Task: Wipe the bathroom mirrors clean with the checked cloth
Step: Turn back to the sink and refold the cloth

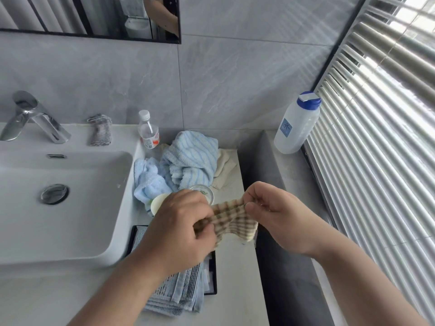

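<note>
The checked cloth, beige with brown lines, is stretched between both hands above the countertop right of the sink. My left hand pinches its left end with curled fingers. My right hand pinches the upper right edge between thumb and fingertips. A black-framed mirror hangs on the tiled wall at the top left, well above the hands; only its lower part shows.
A white sink with a chrome tap lies left. Blue striped towels, a small water bottle, a jar, and folded towels on a black tray crowd the counter. A large blue-capped bottle stands by the window blinds.
</note>
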Tool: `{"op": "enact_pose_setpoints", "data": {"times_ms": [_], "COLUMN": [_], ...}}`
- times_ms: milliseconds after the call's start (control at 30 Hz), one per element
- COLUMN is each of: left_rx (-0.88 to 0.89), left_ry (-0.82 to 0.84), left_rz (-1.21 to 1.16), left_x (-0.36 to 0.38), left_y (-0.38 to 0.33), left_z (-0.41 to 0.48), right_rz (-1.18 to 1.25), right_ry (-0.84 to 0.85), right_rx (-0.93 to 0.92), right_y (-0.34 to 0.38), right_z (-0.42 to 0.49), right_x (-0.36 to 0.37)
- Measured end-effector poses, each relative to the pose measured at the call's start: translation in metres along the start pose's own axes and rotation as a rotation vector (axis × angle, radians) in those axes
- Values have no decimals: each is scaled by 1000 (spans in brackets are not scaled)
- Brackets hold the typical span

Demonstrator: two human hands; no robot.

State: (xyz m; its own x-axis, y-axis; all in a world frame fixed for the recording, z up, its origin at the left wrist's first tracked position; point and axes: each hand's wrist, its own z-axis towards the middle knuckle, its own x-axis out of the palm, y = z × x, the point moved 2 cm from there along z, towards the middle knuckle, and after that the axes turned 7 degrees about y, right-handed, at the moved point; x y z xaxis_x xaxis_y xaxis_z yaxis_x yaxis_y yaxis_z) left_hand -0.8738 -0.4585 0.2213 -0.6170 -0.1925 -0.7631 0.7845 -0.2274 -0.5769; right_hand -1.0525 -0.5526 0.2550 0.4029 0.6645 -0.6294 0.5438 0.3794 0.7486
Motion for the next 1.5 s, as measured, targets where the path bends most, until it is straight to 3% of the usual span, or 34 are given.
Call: {"op": "enact_pose_setpoints", "data": {"times_ms": [100,233,433,533,1067,1200,1267,1367,1433,1500], "left_rx": [-61,-153,-427,-519,-484,-503,-544,-658,-712,-769], "left_ry": [11,-76,-157,-209,-340,-390,-409,-136,40,-9], "left_rz": [-183,-355,-696,-732,-700,-786,-987,-1499,-1569,-1550], "left_x": [-7,-12,-6,-1,4,10,18,43,54,60], "left_y": [4,9,11,10,-4,-10,-11,-18,-29,-33], "left_z": [1,4,6,7,19,26,27,25,21,21], "right_rz": [34,159,513,489,764,908,991,1193,1268,1330], "right_ry": [47,-9,-84,-74,-114,-178,-210,-180,-168,-153], "right_rx": [-6,-61,-120,-126,-43,-15,-6,55,72,94], "right_y": [-6,-12,-19,-22,-34,-38,-38,-36,-34,-38], "right_z": [-1,-1,3,4,4,6,8,11,12,14], "right_x": [-5,-9,-2,-3,0,-2,-2,-2,-7,-13]}}
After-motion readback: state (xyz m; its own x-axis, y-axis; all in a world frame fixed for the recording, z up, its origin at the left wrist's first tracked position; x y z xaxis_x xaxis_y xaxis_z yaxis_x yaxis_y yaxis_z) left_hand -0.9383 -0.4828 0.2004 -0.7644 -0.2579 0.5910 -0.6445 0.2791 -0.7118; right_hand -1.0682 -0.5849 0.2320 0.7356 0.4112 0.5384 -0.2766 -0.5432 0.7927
